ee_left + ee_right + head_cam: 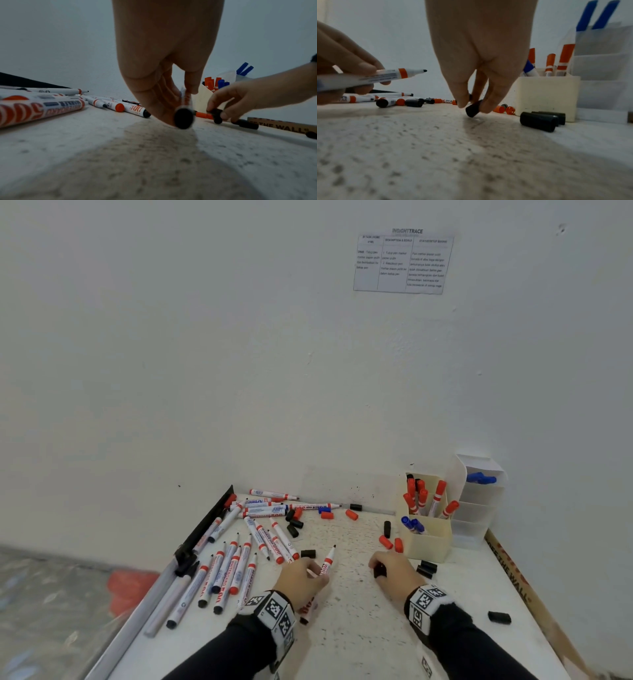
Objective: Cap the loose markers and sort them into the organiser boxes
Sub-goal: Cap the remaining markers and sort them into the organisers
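Observation:
My left hand [301,577] grips an uncapped black whiteboard marker [325,566], tip pointing away toward the wall; its black butt end [183,119] faces the left wrist camera. My right hand [390,571] pinches a black cap [472,110] between thumb and fingers, just off the table. The held marker [385,77] shows at the left of the right wrist view, tip bare. Several uncapped markers [239,559] lie at the left. The cream organiser box [428,539] holds capped red and blue markers.
Loose black caps [426,569], red caps [390,542] and a blue cap [324,510] lie scattered on the speckled table [349,628]. A clear tiered organiser [476,501] stands against the wall at the right. A black rail [205,525] edges the left side.

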The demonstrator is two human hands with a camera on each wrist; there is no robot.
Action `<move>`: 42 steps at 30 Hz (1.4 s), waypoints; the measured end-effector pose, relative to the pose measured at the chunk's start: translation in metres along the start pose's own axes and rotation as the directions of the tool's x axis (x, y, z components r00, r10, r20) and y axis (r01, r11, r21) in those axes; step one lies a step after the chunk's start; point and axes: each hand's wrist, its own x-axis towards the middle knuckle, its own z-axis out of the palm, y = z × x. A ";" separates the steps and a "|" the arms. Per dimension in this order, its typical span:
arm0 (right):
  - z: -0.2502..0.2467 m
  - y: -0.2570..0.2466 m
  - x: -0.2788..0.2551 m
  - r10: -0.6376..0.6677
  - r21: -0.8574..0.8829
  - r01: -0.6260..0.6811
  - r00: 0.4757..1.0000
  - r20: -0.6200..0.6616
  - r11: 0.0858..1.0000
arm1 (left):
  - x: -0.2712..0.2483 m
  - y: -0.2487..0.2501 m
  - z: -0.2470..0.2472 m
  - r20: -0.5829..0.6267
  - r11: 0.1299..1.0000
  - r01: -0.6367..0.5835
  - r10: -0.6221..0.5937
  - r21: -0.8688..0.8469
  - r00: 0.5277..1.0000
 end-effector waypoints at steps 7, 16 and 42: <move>0.009 -0.008 -0.005 0.003 0.195 0.043 0.973 -0.231 0.980 | -0.005 -0.009 0.013 -0.037 0.964 -0.131 0.144 0.230 0.989; 0.018 -0.004 -0.030 0.043 0.365 0.063 0.961 -0.274 0.929 | -0.004 -0.014 0.025 -0.024 0.945 -0.205 0.218 0.256 0.976; 0.029 -0.014 -0.027 -0.046 0.425 0.158 0.964 -0.262 0.891 | 0.008 -0.016 0.026 -0.029 0.949 -0.285 0.291 0.134 0.956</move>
